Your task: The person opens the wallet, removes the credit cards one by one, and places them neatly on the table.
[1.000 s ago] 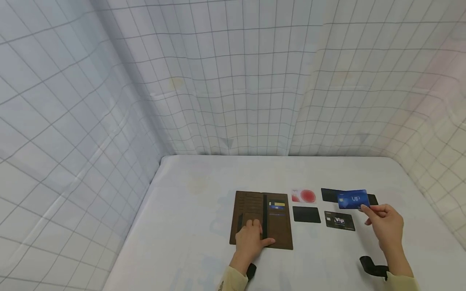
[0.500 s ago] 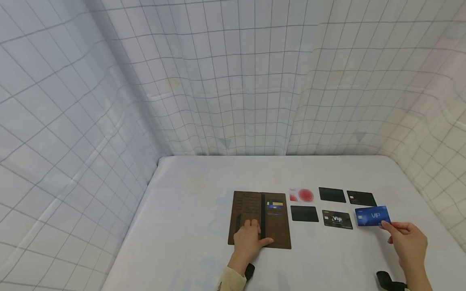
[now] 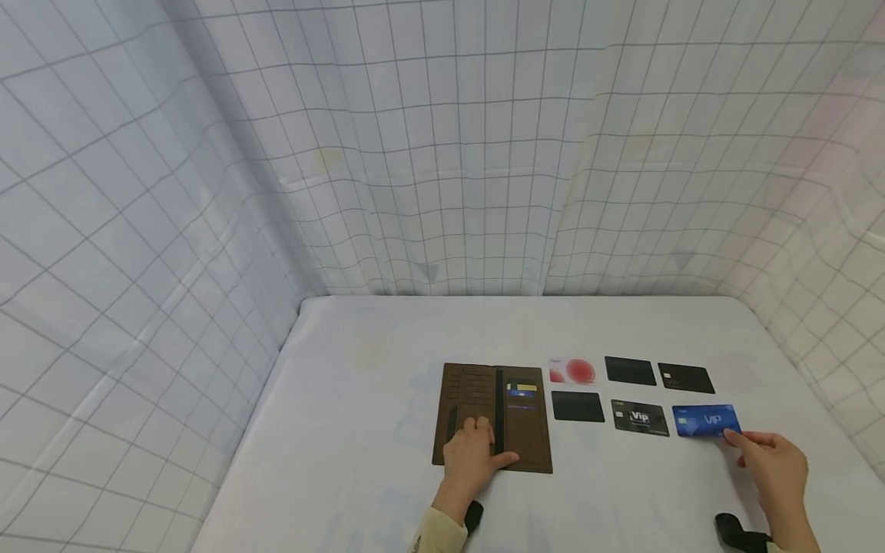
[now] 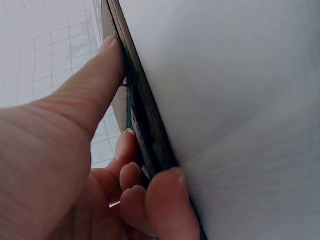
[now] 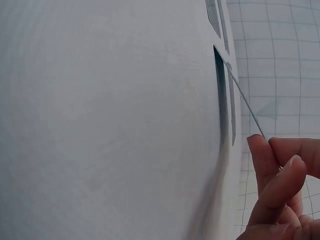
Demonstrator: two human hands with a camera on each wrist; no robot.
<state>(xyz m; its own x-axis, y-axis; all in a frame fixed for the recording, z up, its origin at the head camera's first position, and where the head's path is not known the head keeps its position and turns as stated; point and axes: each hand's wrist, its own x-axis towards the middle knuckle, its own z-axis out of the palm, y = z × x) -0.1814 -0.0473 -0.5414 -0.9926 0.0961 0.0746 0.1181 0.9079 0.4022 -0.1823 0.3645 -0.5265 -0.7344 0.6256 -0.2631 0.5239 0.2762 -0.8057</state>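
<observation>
A brown wallet [image 3: 528,442] lies spread flat on the white table, with cards showing in a pocket of its right half. My left hand [image 3: 472,461] rests on the wallet's lower part, thumb pointing right; in the left wrist view the fingertips [image 4: 170,192] touch its near edge. At the right, my right hand [image 3: 774,465] pinches a blue VIP card [image 3: 705,420] by its lower right corner between thumb and fingers. The right wrist view shows this card [image 5: 245,100] edge-on and tilted, its far edge down near the table.
Left of the blue card lie a black "Vip" card [image 3: 640,418] and a plain black card [image 3: 578,407]. Behind them are a pink-and-red card [image 3: 572,372], another black card [image 3: 630,371] and a black chip card [image 3: 685,378]. A grid-patterned curtain [image 3: 442,192] hangs behind the table.
My right hand has carried the blue card right and toward me, away from above the back-row cards, and lowered it beside the black "Vip" card. The left hand stays on the wallet.
</observation>
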